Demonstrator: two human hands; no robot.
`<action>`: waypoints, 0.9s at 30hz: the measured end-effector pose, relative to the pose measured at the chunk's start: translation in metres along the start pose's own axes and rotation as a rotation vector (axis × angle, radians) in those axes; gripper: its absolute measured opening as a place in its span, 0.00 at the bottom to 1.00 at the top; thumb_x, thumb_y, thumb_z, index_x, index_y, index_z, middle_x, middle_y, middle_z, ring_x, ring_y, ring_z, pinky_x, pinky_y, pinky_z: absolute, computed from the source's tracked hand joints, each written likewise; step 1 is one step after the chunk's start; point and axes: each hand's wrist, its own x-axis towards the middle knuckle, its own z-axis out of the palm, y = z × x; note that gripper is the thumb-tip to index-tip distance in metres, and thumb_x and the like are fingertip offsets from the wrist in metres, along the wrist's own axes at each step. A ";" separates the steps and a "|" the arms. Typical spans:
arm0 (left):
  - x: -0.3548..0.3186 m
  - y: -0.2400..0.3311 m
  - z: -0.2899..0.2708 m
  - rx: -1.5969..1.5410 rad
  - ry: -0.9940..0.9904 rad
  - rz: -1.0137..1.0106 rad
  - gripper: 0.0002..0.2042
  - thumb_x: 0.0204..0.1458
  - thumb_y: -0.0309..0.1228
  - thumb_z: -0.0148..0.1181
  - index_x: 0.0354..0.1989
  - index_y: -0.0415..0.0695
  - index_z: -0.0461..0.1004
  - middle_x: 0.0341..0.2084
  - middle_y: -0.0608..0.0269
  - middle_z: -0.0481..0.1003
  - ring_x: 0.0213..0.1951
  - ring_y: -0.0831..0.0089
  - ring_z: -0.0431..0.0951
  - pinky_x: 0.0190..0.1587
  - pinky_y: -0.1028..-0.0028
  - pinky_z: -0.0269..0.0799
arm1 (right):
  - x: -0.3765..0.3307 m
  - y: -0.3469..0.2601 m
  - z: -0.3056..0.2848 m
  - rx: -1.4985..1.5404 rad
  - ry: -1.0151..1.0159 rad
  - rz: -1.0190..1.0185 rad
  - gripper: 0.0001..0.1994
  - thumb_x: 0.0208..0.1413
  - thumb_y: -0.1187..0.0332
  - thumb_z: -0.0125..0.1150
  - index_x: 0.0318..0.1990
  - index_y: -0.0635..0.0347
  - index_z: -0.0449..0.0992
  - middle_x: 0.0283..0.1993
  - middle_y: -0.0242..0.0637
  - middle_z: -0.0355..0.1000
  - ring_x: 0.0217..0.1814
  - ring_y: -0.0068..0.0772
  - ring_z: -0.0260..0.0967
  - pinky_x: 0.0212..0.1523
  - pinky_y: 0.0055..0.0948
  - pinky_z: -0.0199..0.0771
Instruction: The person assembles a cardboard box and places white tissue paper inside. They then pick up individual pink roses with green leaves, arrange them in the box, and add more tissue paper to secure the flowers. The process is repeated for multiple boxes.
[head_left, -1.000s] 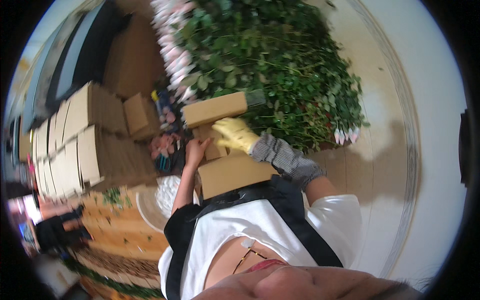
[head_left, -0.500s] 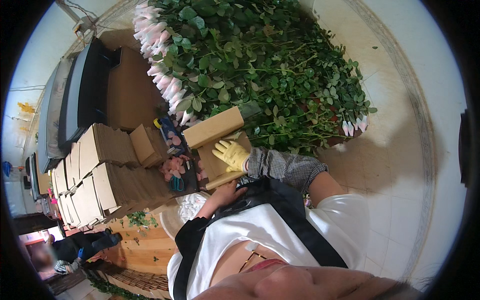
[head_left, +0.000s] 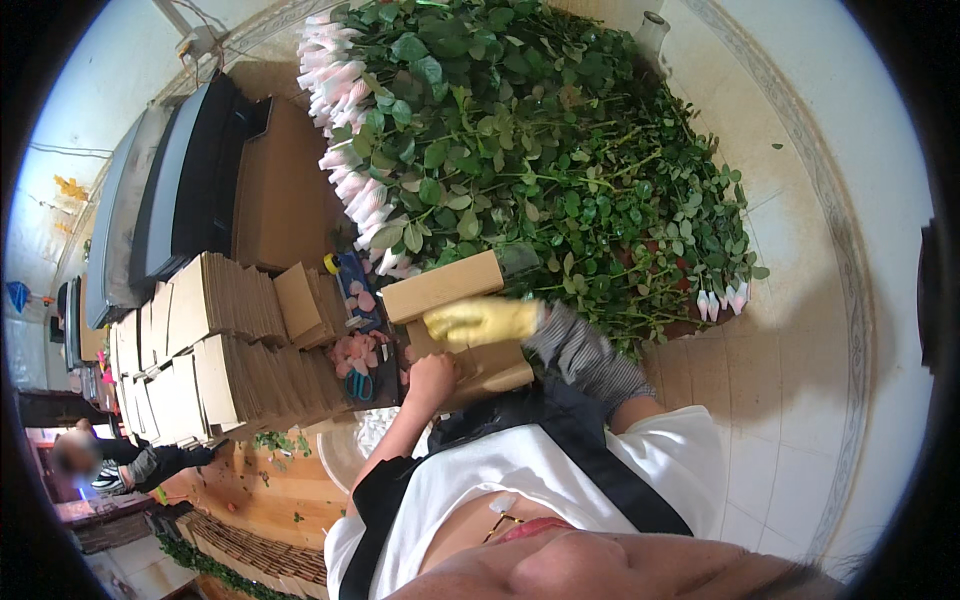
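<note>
A brown cardboard box (head_left: 495, 368), partly folded, sits in front of my chest with one long flap (head_left: 440, 286) raised. My left hand (head_left: 432, 377) is bare and grips the box's near left edge. My right hand (head_left: 478, 322) wears a yellow glove and a grey striped sleeve. It lies across the cardboard just under the raised flap, blurred by motion, with its fingers closed against the board.
A big heap of green rose stems (head_left: 540, 150) with pink-sleeved buds (head_left: 345, 150) lies beyond the box. Stacks of flat cardboard (head_left: 215, 345) stand at left, with teal-handled scissors (head_left: 360, 386) and pink petals (head_left: 352, 350) beside them. Another person (head_left: 120, 462) crouches at lower left.
My gloved right hand has swept leftward across the cardboard under the flap. My left hand has come down to the box's near edge. The view has shifted slightly.
</note>
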 end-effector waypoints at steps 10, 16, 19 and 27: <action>-0.003 0.000 0.013 -0.149 0.207 0.005 0.11 0.56 0.39 0.58 0.31 0.43 0.76 0.21 0.49 0.79 0.25 0.51 0.82 0.29 0.56 0.80 | 0.061 -0.041 -0.279 -1.793 1.027 0.373 0.07 0.54 0.71 0.59 0.40 0.59 0.78 0.50 0.41 0.76 0.60 0.41 0.68 0.63 0.39 0.65; -0.008 0.004 0.011 -0.099 0.186 -0.012 0.10 0.54 0.37 0.60 0.31 0.42 0.75 0.22 0.50 0.79 0.26 0.52 0.83 0.29 0.56 0.80 | 0.055 -0.164 -0.236 -1.822 1.274 -0.288 0.09 0.53 0.74 0.56 0.40 0.61 0.79 0.48 0.42 0.76 0.53 0.43 0.71 0.54 0.40 0.70; -0.006 0.006 0.009 -0.111 0.218 0.022 0.10 0.54 0.37 0.60 0.31 0.41 0.75 0.22 0.51 0.79 0.27 0.54 0.83 0.31 0.58 0.80 | 0.030 -0.169 -0.242 -0.917 1.197 0.031 0.14 0.50 0.76 0.62 0.47 0.64 0.79 0.53 0.44 0.76 0.59 0.46 0.72 0.63 0.41 0.69; 0.027 -0.046 0.043 -0.398 0.083 0.110 0.29 0.56 0.50 0.61 0.57 0.38 0.72 0.56 0.40 0.70 0.46 0.48 0.80 0.48 0.58 0.78 | -0.094 -0.165 -0.122 -1.765 0.828 -0.133 0.07 0.58 0.73 0.59 0.41 0.59 0.81 0.46 0.45 0.80 0.47 0.38 0.80 0.48 0.33 0.80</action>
